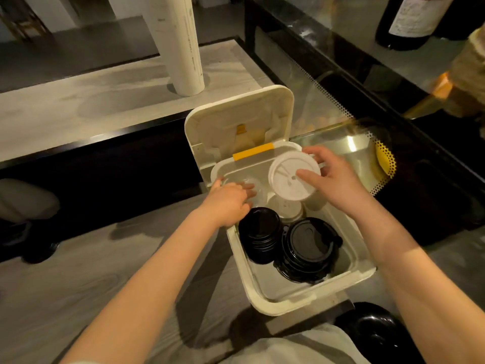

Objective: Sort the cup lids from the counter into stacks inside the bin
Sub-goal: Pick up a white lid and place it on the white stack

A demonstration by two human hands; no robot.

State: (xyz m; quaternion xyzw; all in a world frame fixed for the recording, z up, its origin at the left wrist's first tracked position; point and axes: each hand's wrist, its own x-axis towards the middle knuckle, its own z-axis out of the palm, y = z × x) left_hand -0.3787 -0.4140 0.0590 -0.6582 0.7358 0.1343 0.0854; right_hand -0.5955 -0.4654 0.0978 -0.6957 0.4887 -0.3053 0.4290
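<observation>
A cream bin point(265, 298) stands on the floor with its hinged lid point(236, 119) flipped up at the back. Inside, two stacks of black cup lids point(259, 232) point(309, 245) fill the near half. A stack of white lids point(287, 208) sits behind them. My right hand point(333, 179) holds a white cup lid point(291, 177) tilted over the bin's far half, above the white stack. My left hand point(228, 200) reaches into the far left corner, fingers on clear lids point(249, 183) that are hard to make out.
A white pipe point(181, 46) rises from a grey wooden step behind the bin. A glass-fronted black counter point(367, 106) runs along the right, with a dark bottle point(412, 19) on top. A black round object point(375, 332) lies on the floor at bottom right.
</observation>
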